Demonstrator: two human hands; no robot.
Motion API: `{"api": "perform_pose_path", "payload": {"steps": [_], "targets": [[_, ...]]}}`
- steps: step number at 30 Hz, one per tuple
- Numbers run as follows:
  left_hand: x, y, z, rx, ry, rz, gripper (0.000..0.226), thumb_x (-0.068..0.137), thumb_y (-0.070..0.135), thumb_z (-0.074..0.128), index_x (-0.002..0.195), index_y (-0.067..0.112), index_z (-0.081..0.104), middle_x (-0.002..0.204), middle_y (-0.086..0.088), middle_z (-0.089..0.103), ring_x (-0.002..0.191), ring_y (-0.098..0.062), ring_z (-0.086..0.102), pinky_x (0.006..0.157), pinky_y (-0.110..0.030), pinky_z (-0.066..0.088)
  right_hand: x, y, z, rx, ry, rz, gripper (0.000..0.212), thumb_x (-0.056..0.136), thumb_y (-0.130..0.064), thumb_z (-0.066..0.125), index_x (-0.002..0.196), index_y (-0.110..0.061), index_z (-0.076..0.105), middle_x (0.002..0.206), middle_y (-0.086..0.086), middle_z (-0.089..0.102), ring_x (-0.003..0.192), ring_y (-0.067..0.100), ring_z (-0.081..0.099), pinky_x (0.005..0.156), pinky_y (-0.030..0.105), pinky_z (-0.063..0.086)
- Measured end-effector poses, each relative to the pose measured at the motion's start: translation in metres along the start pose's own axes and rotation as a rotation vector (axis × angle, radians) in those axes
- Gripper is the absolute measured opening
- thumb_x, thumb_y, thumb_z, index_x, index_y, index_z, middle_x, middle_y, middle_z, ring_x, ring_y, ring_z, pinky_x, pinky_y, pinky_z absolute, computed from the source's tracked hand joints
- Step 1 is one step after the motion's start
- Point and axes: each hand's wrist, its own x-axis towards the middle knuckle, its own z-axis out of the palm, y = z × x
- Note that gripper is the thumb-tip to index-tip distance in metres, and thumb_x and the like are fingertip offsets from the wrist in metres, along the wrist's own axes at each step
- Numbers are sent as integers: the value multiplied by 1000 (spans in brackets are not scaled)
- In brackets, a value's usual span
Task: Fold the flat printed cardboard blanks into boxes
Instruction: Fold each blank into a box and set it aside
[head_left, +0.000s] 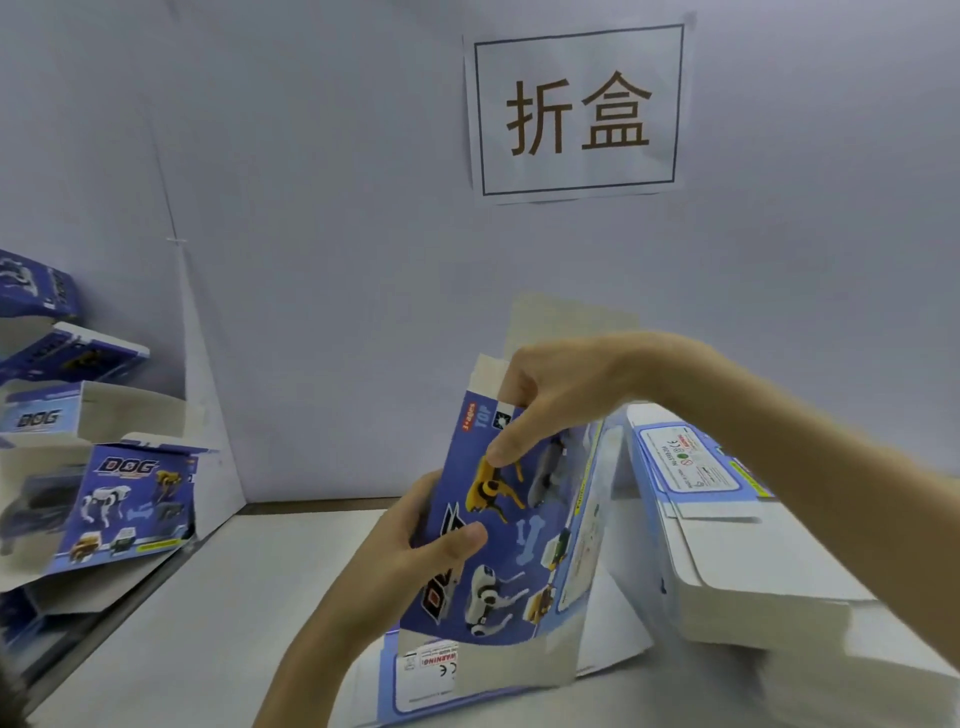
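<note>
Blank (514, 525): centre frame, over the counter (234, 597), long axis near upright, print facing the camera.
Left hand (415, 540): grips its left edge mid-length, thumb on the print.
Right hand (550, 395): pinches the top end, nearest the upper flaps.
Stack (727, 545): right.

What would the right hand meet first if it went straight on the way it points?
The right hand, index finger on the dog-printed box blank, would likely meet the left hand gripping that blank's edge, down-left; depth is unclear.
</note>
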Motion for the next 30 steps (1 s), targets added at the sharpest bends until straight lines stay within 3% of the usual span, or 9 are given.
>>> {"api": "perform_pose_path", "payload": {"steps": [4,7,12,16,18,21,23,25,30], "targets": [[-6,0,3,-75,-133,-131,114,21,61,90,118,24,45,94,8,75,85,-17,73,63,-21,56,-5,-6,1,139,-147,-54,25,90,-27,66,97,-3,72,97,5,75,87,18,69,78,24,54],[-6,-3,3,-118,-82,-68,119,13,61,91,115,18,46,87,4,76,76,-19,74,59,-22,56,-7,-10,4,192,-168,-86,16,92,-22,63,91,-8,72,100,4,75,95,18,68,76,20,54],[-5,-9,6,-145,-1,31,111,24,63,90,117,19,48,92,0,76,80,-23,74,61,-24,57,-9,-18,8,-19,-19,-76,30,90,-31,63,96,-1,66,114,23,64,105,39,59,94,52,49],[-2,-15,6,-249,109,88,101,29,63,90,114,19,57,94,-6,76,82,-27,73,61,-29,58,-29,-5,16,0,749,-278,7,86,-27,66,91,-22,67,134,1,60,119,4,53,99,10,35],[0,-17,7,-357,162,109,89,23,61,91,101,24,70,89,-7,76,76,-28,74,57,-30,57,-37,13,42,285,1115,-225,34,82,-38,67,114,-25,63,134,-10,55,122,-2,49,105,19,36],[1,-12,13,-430,128,149,62,34,58,91,89,33,76,94,-8,76,79,-29,74,60,-33,58,-41,16,105,812,825,61,87,60,-67,75,135,-36,43,125,-30,56,111,-8,55,91,17,46],[2,-7,22,-380,104,140,61,50,54,88,105,31,72,105,-10,74,90,-33,72,67,-35,59,-34,18,138,1114,644,25,75,63,-55,76,129,-35,47,110,-23,69,96,2,69,70,18,55],[5,-3,27,-308,155,116,67,57,49,81,118,27,64,109,-10,72,94,-32,71,70,-35,59,-28,25,150,1230,693,17,61,70,-44,72,124,-26,53,102,-6,74,88,18,73,61,24,57],[12,-3,26,-226,295,50,110,30,72,82,123,21,51,103,-5,74,88,-27,73,64,-31,59,-24,28,151,1297,735,31,43,73,-41,68,108,-18,59,94,2,75,83,22,74,59,27,58]]}}
